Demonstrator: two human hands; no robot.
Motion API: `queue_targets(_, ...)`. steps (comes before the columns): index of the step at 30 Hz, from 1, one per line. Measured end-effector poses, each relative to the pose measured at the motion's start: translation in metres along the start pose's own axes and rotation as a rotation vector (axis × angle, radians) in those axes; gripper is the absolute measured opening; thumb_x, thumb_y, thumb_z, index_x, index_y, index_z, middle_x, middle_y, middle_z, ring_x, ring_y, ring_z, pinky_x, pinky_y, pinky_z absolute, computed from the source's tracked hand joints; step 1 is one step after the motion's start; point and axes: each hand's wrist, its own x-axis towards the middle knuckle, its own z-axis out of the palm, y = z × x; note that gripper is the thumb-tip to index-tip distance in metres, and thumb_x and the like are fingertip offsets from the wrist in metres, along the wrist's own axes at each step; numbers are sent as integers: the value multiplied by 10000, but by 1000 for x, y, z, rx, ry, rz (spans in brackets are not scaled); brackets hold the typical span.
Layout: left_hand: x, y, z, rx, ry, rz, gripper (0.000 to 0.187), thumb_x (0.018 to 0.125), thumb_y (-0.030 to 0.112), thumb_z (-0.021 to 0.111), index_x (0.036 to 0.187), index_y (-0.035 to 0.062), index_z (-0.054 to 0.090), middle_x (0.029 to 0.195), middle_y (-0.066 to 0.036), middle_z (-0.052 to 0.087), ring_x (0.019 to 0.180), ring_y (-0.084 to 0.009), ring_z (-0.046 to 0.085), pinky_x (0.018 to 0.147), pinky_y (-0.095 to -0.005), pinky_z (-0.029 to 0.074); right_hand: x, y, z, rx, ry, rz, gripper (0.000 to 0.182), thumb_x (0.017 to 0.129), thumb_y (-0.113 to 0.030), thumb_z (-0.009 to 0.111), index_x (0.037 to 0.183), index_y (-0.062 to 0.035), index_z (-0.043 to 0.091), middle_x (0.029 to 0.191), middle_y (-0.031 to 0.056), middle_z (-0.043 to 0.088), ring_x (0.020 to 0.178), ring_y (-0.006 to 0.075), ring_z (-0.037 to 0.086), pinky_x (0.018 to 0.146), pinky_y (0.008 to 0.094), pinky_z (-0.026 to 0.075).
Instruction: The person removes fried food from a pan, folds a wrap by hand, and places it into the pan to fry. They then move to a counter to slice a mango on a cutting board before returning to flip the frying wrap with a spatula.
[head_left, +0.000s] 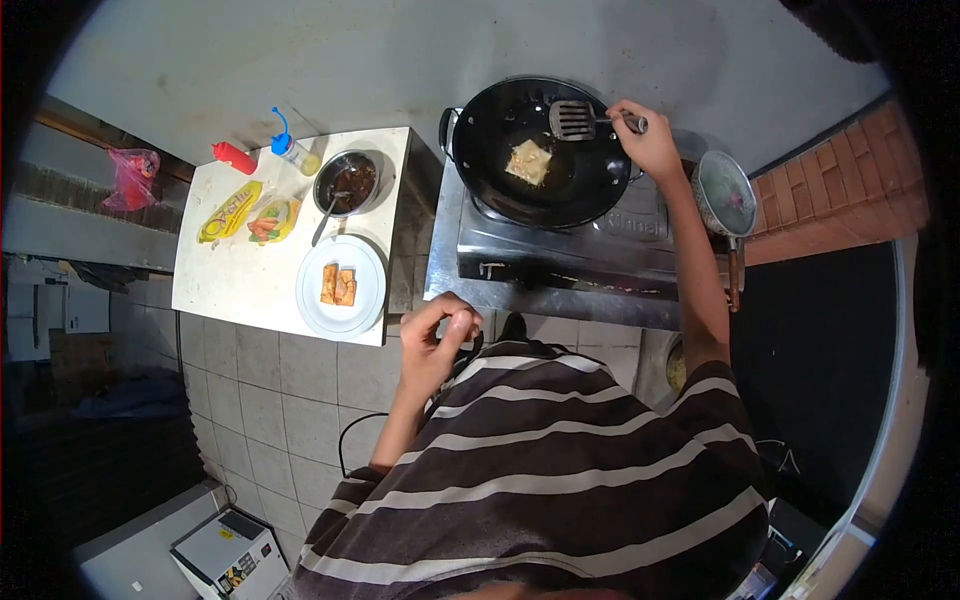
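My right hand [648,140] is closed round the handle of a slotted metal spatula [573,120], whose blade hangs over the right part of a black wok [500,195]. A pale, square piece of food [528,163] lies in the wok, left of and below the blade, apart from it. The wok sits on a steel gas stove [560,255]. My left hand [438,335] is held in front of my body near the stove's front left corner, its fingers curled in; whether anything is inside them is hidden.
A white table [215,290] at the left bears a plate [340,325] with browned food, a metal bowl [347,182] of dark sauce with a spoon, a red bottle [233,157], a blue-capped bottle [295,154] and yellow packets [230,212]. A small pot [724,192] stands right of the wok.
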Motion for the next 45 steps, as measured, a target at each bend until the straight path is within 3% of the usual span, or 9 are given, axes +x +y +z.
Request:
queue_targets(8, -6, 92, 18, -439, -699, 515, 77, 865, 64, 678, 910, 20, 724, 793, -96, 620, 667, -211, 609, 586, -324, 476, -5, 27, 23, -9, 163, -158, 177, 894, -193, 616, 969, -39, 665, 789, 184, 664, 712, 299, 653, 694, 356, 495)
queue_targets(9, 10, 105, 12, -494, -1145, 491, 103, 875, 75, 662, 953, 32, 713, 877, -106, 634, 673, -219, 619, 582, -317, 477, -6, 30, 26, -5, 157, -159, 177, 894, -193, 616, 969, -39, 665, 789, 184, 664, 712, 299, 653, 694, 356, 495)
queue_targets(12, 22, 147, 38, -527, -1054, 862, 116, 905, 39, 634, 961, -32, 562, 812, -162, 582, 593, -139, 546, 502, -227, 446, -5, 32, 33, 100, 102, -52, 184, 899, -200, 625, 988, -46, 673, 781, 159, 670, 708, 269, 662, 709, 359, 505)
queue_targets(15, 4, 141, 28, -388, -1107, 672, 105, 857, 50, 644, 943, -6, 660, 1014, -133, 594, 766, -248, 595, 622, -350, 463, -3, 32, 36, 115, 51, 71, 182, 918, -209, 613, 997, -62, 687, 745, 128, 656, 661, 176, 655, 650, 338, 513)
queue_targets(22, 11, 141, 20, -240, -1079, 658, 90, 859, 53, 655, 902, -23, 632, 1001, -141, 603, 765, -264, 596, 594, -334, 435, -2, 48, 34, 486, 22, 182, 189, 949, -181, 567, 965, -41, 694, 689, 23, 614, 582, 79, 580, 515, 236, 489)
queue_targets(28, -8, 169, 54, -665, -125, 292, 123, 711, -53, 781, 733, -7, 670, 661, -150, 647, 501, -203, 592, 413, -283, 393, -10, 18, 12, 537, -108, 110, 188, 954, -174, 564, 969, -26, 678, 691, 23, 589, 583, 77, 556, 524, 226, 473)
queue_targets(32, -8, 179, 64, -600, -344, 235, 180, 815, 75, 747, 833, 69, 568, 774, -129, 643, 534, -180, 576, 485, -298, 428, -19, 7, 18, 362, -101, 1, 206, 947, -227, 593, 989, -45, 680, 672, 8, 597, 580, 76, 560, 553, 237, 473)
queue_targets(35, -19, 168, 95, -1176, -394, 395, 45, 905, -21, 603, 934, -33, 571, 795, -167, 569, 522, -133, 514, 448, -210, 393, -28, -3, 26, 206, -73, -96, 191, 942, -236, 594, 998, -76, 683, 653, 12, 608, 577, 81, 571, 567, 254, 473)
queue_targets(45, -53, 189, 115, -1057, -37, 242, 70, 899, -35, 581, 831, -30, 598, 688, -202, 590, 509, -204, 562, 444, -245, 427, -39, 5, 44, 241, -99, -82, 174, 924, -232, 616, 993, -92, 692, 646, 28, 610, 585, 71, 559, 584, 261, 478)
